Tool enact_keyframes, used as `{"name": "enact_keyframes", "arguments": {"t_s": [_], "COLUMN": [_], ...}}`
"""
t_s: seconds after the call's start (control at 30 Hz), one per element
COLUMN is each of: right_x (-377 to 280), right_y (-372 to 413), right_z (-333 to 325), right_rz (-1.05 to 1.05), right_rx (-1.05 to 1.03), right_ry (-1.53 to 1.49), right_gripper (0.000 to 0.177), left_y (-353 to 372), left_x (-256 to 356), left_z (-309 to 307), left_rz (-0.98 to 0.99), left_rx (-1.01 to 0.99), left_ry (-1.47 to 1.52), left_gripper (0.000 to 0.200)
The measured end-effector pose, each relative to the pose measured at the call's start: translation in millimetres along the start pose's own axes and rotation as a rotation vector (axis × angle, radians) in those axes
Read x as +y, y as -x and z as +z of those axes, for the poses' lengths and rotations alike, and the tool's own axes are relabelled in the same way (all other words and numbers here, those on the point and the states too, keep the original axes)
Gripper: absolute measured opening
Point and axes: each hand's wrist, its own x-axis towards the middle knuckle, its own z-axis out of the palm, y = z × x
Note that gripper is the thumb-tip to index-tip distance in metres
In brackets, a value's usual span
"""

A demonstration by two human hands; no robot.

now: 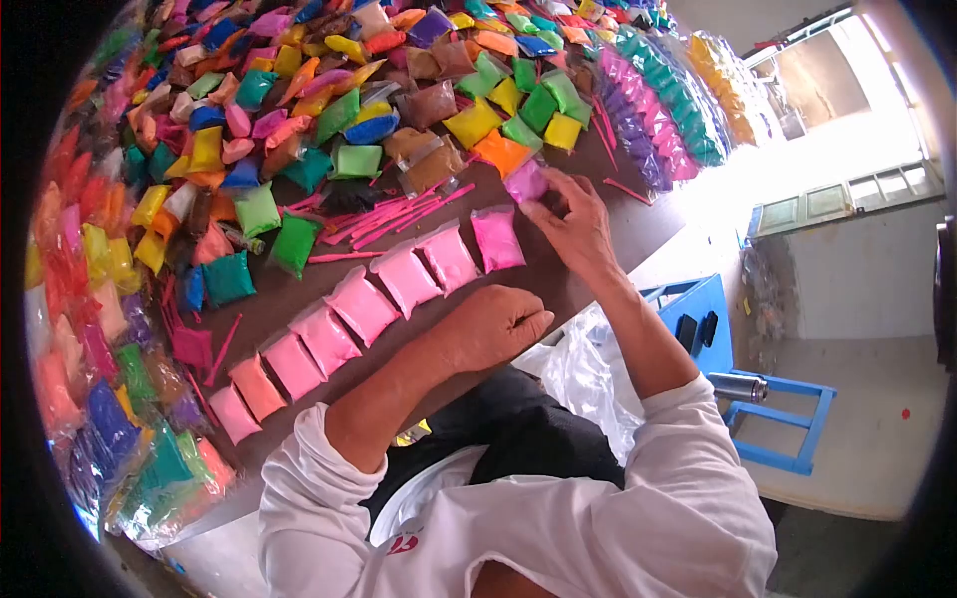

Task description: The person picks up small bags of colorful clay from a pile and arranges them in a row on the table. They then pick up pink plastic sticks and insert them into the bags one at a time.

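My right hand (pixel 573 219) reaches over the table and pinches a small violet-pink clear packet (pixel 525 181) between thumb and fingers. My left hand (pixel 493 327) is closed in a loose fist near the table's front edge, and nothing sticks out of it. Between it and the pile runs a slanting row of filled packets, mostly pale pink, such as this light pink packet (pixel 362 306). An orange-pink packet (pixel 258 386) lies near the row's left end, and a brighter pink packet (pixel 497 239) at its right end, just below the held one.
A large heap of coloured packets (pixel 289 110) covers the back and left of the table. Pink plastic sticks (pixel 399 217) lie before it. Long bundled packets (pixel 648 110) stand at the back right. A blue stool (pixel 788 439), a metal flask (pixel 740 387) and clear plastic (pixel 588 369) are at right.
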Motion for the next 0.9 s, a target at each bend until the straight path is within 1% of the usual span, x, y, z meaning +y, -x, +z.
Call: {"name": "enact_keyframes", "arguments": {"t_s": [0.13, 0.23, 0.33, 0.43, 0.47, 0.57, 0.7, 0.73, 0.83, 0.87, 0.9], "right_x": [6.9, 18.7, 31.8, 43.7, 48.8, 38.2, 33.2, 27.3, -7.5, -24.6, -41.8], "right_y": [-24.0, -49.8, -79.9, -113.2, -124.2, -147.5, -166.5, -171.4, -167.7, -165.2, -163.6], "right_z": [8.2, 20.7, 32.6, 42.2, 47.2, 43.4, 33.6, 32.4, 35.6, 39.2, 43.7], "right_rz": [-0.111, -0.170, -0.285, -0.267, -0.257, -0.133, -0.156, -0.123, -0.196, -0.275, -0.307], "right_rx": [-0.004, 0.039, 0.100, 0.078, 0.087, -0.018, -0.088, -0.072, 0.178, 0.203, 0.157], "right_ry": [0.101, 0.119, 0.257, 0.116, 0.125, 0.056, 0.184, 0.274, 0.173, 0.085, 0.033], "right_gripper": [0.047, 0.048, 0.046, 0.045, 0.044, 0.043, 0.039, 0.032, 0.024, 0.019, 0.018], "left_y": [0.2, 0.3, 0.9, 1.5, 1.3, 0.8, 2.9, 3.3, 3.9, 4.5, 4.9], "left_x": [-1.1, 0.8, 2.1, -1.2, -1.9, -3.3, -4.8, -4.8, -4.9, -6.6, -8.2], "left_z": [1.3, -0.4, -2.0, 0.0, 0.5, -0.7, -0.2, -0.7, -2.6, -1.9, -0.9], "left_rz": [0.016, -0.001, 0.001, 0.031, 0.036, 0.044, 0.095, 0.107, 0.167, 0.206, 0.245], "left_rx": [0.030, 0.027, 0.014, 0.039, 0.043, 0.019, 0.043, 0.045, 0.086, 0.117, 0.145], "left_ry": [-0.007, -0.007, -0.031, 0.002, -0.003, -0.009, 0.057, 0.041, 0.005, -0.001, -0.008], "left_gripper": [0.034, 0.034, 0.033, 0.032, 0.032, 0.032, 0.029, 0.028, 0.024, 0.023, 0.022]}}
